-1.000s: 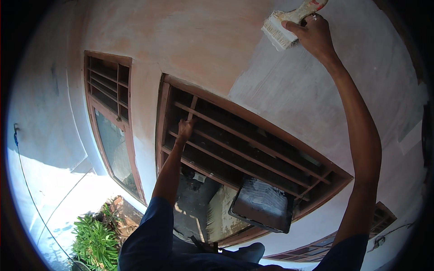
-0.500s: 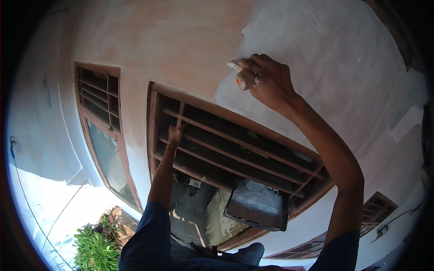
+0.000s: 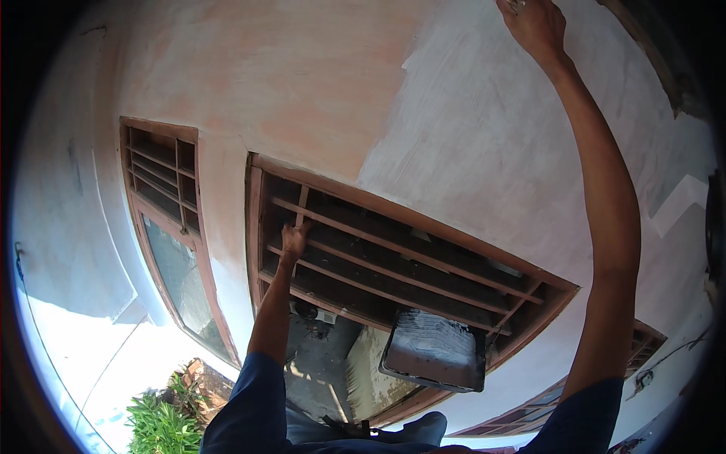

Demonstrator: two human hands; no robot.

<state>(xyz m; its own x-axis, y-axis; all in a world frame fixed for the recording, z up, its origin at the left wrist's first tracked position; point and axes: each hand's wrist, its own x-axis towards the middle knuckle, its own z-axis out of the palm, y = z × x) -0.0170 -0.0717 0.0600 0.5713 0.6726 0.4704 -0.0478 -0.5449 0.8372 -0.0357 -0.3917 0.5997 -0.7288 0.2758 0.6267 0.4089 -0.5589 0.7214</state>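
Observation:
My left hand [image 3: 294, 240] is closed around an upright wooden bar [image 3: 303, 198] of the brown slatted window frame. High up against the wall [image 3: 484, 113], my right hand [image 3: 535, 29] is raised with its fingers partly cut off by the top edge. It is closed on a paint-smeared handle [image 3: 517, 4], of which only a small bit shows; the tool's working end is out of view. Below the slats a black paint tray [image 3: 432, 376] with white paint on its ribbed slope sits at the window.
The wall is whitish on the right and bare orange-pink [image 3: 302, 83] on the left. A narrow door with glass [image 3: 178, 261] stands at left. Green plants [image 3: 162, 425] and a brick-coloured lump [image 3: 208, 386] lie below. Another slatted window [image 3: 643, 349] is at lower right.
My right hand has moved up and to the right along the wall, carrying the handle mostly out of view. My left hand keeps its hold on the bar. The view has shifted slightly.

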